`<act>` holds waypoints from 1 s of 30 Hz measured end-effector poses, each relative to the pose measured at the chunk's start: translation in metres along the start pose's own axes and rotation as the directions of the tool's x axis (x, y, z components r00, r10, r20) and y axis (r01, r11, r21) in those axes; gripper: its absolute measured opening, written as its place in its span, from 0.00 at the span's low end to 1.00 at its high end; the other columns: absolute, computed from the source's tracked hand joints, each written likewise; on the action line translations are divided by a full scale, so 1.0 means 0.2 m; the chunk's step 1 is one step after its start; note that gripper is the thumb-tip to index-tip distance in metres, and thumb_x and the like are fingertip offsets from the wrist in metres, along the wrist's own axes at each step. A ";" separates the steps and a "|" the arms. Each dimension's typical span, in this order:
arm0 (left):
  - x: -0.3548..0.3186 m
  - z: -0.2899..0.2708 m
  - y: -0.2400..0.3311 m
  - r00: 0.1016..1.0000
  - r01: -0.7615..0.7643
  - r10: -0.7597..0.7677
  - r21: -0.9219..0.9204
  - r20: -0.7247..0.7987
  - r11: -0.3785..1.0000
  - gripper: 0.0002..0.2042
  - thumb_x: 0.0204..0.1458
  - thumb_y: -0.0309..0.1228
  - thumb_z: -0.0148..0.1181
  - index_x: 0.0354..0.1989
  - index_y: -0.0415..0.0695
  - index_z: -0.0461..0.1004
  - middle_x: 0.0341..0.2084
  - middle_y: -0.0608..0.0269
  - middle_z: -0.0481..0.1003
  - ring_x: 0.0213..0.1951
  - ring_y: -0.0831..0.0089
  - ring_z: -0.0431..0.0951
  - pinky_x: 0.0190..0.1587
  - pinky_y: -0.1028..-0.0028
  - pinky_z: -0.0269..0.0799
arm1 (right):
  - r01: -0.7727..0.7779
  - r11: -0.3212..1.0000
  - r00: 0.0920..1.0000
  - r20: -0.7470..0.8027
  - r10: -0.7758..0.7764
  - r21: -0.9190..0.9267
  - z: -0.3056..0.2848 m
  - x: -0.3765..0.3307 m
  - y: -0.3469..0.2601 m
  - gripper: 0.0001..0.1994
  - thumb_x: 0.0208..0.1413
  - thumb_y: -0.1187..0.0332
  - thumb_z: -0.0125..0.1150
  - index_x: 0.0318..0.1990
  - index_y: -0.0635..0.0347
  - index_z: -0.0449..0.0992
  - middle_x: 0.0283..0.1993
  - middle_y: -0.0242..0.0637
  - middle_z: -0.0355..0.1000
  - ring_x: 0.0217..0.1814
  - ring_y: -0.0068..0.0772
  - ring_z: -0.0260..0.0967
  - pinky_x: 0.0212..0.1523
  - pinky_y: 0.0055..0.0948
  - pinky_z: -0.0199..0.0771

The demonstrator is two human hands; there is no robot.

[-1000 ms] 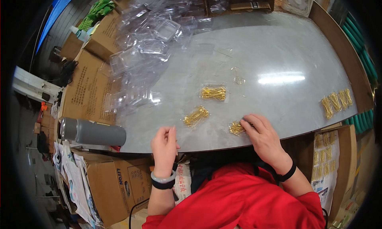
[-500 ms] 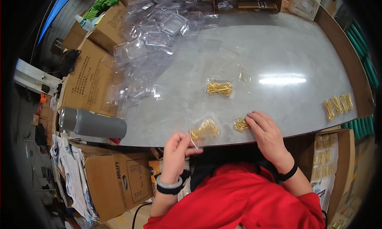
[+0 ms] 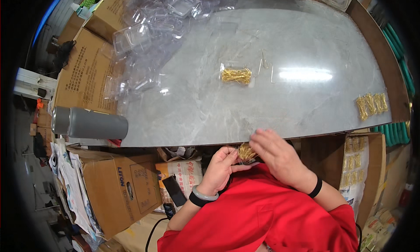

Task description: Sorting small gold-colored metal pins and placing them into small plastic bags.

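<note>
Marble table [image 3: 197, 107], cardboard boxes [image 3: 83, 72] alongside, both hands' grip grasping gold clip bundle [image 3: 246, 152].

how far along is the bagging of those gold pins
Done, by the look of it: one clear bag of gold pins lies on the grey table, and filled gold packs sit in a row at its right edge. In hand: the left hand and right hand hold a gold bundle just below the table edge. Left: a heap of empty clear packaging waits at the far left.
</note>
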State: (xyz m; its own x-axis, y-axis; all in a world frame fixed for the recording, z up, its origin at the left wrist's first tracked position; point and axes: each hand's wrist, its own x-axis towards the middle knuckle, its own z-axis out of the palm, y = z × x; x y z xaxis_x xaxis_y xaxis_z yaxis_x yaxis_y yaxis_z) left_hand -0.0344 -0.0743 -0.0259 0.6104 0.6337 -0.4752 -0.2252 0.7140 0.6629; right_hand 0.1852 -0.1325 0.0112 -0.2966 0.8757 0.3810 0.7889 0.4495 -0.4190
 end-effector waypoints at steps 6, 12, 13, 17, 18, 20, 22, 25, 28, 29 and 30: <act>-0.12 0.05 0.02 1.000 0.007 -0.006 0.069 -0.012 0.998 0.07 0.72 0.29 0.47 0.46 0.38 0.68 0.49 0.54 0.76 0.50 0.65 0.81 0.51 0.60 0.84 | 0.017 0.994 1.000 -0.011 -0.016 0.110 0.02 -0.02 -0.04 0.17 0.53 0.76 0.64 0.52 0.67 0.78 0.61 0.46 0.72 0.69 0.49 0.68 0.70 0.49 0.68; -0.17 0.13 0.17 0.968 -0.249 0.242 0.286 0.059 0.926 0.07 0.71 0.27 0.48 0.47 0.35 0.67 0.45 0.58 0.75 0.47 0.74 0.79 0.49 0.70 0.82 | 0.039 0.970 0.989 -0.148 -0.003 0.241 -0.01 0.04 -0.05 0.19 0.54 0.77 0.68 0.55 0.63 0.77 0.60 0.45 0.73 0.66 0.52 0.70 0.68 0.53 0.69; -0.13 0.13 0.19 0.956 -0.292 0.288 0.312 0.059 0.904 0.07 0.70 0.27 0.50 0.48 0.36 0.68 0.44 0.60 0.76 0.45 0.78 0.78 0.46 0.75 0.81 | 0.044 0.975 0.983 -0.183 -0.003 0.219 -0.02 0.08 -0.04 0.19 0.54 0.77 0.68 0.55 0.63 0.77 0.59 0.45 0.74 0.66 0.53 0.70 0.68 0.53 0.69; 0.07 0.21 0.30 0.876 -0.344 0.481 0.656 -0.034 0.672 0.09 0.69 0.27 0.51 0.52 0.35 0.70 0.47 0.52 0.77 0.45 0.69 0.79 0.44 0.71 0.78 | -0.047 0.987 0.954 -0.286 0.090 0.155 0.05 0.23 0.07 0.15 0.57 0.76 0.65 0.53 0.62 0.77 0.58 0.43 0.75 0.65 0.52 0.71 0.67 0.52 0.70; 0.10 0.24 0.32 0.853 -0.274 0.517 0.779 -0.075 0.564 0.10 0.69 0.27 0.52 0.53 0.35 0.70 0.48 0.50 0.77 0.46 0.65 0.79 0.46 0.67 0.77 | -0.065 0.991 0.948 -0.303 0.099 0.120 0.08 0.24 0.09 0.14 0.58 0.76 0.64 0.52 0.62 0.77 0.58 0.43 0.74 0.65 0.51 0.70 0.67 0.52 0.69; 0.14 0.22 0.32 0.654 -0.308 0.726 0.951 0.212 0.000 0.14 0.68 0.28 0.51 0.58 0.35 0.70 0.52 0.47 0.76 0.52 0.55 0.76 0.54 0.58 0.71 | -0.083 0.993 0.943 -0.316 0.105 0.084 0.09 0.27 0.10 0.14 0.58 0.76 0.64 0.52 0.62 0.77 0.58 0.44 0.74 0.65 0.51 0.70 0.68 0.52 0.69; 0.15 0.20 0.28 0.604 -0.266 0.722 0.939 0.338 -0.217 0.20 0.67 0.34 0.50 0.63 0.36 0.70 0.61 0.44 0.71 0.65 0.42 0.64 0.68 0.47 0.55 | -0.104 0.991 0.945 -0.304 0.124 0.081 0.11 0.26 0.10 0.15 0.58 0.76 0.64 0.53 0.62 0.76 0.58 0.45 0.73 0.65 0.50 0.70 0.68 0.51 0.70; 0.16 0.19 0.25 0.650 -0.195 0.647 0.910 0.400 -0.366 0.22 0.69 0.38 0.49 0.64 0.36 0.70 0.68 0.43 0.63 0.70 0.40 0.58 0.71 0.50 0.52 | -0.122 0.984 0.943 -0.294 0.156 0.132 0.11 0.26 0.10 0.18 0.57 0.76 0.65 0.55 0.62 0.75 0.60 0.46 0.72 0.65 0.51 0.70 0.67 0.49 0.70; 0.16 0.17 0.23 0.629 -0.221 0.657 0.906 0.414 -0.360 0.21 0.68 0.37 0.51 0.64 0.38 0.70 0.71 0.43 0.59 0.71 0.39 0.56 0.71 0.48 0.52 | -0.148 0.960 0.934 -0.285 0.214 0.237 0.10 0.25 0.10 0.21 0.56 0.77 0.67 0.58 0.62 0.73 0.63 0.47 0.69 0.65 0.54 0.69 0.65 0.48 0.71; 0.16 0.17 0.22 0.619 -0.248 0.665 0.907 0.418 -0.340 0.21 0.67 0.36 0.51 0.65 0.38 0.69 0.71 0.42 0.58 0.71 0.39 0.56 0.71 0.47 0.52 | -0.151 0.948 0.932 -0.279 0.231 0.281 0.09 0.24 0.09 0.23 0.55 0.77 0.67 0.59 0.62 0.73 0.64 0.48 0.69 0.65 0.55 0.68 0.65 0.47 0.72; 0.16 0.16 0.21 0.608 -0.278 0.671 0.905 0.425 -0.321 0.22 0.67 0.35 0.52 0.66 0.37 0.67 0.71 0.42 0.58 0.72 0.39 0.56 0.71 0.47 0.52 | -0.156 0.934 0.929 -0.274 0.250 0.322 0.07 0.24 0.10 0.24 0.55 0.78 0.67 0.60 0.62 0.72 0.65 0.48 0.68 0.66 0.56 0.68 0.64 0.47 0.72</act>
State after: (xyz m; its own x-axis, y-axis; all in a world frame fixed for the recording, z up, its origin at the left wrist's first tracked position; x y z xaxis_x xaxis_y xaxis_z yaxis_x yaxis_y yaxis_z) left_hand -0.0002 -0.0331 0.0053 0.5424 0.7379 0.4017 0.5897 -0.6749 0.4435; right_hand 0.1783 -0.0798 0.0090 0.0690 0.8774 0.4748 0.6100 0.3395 -0.7160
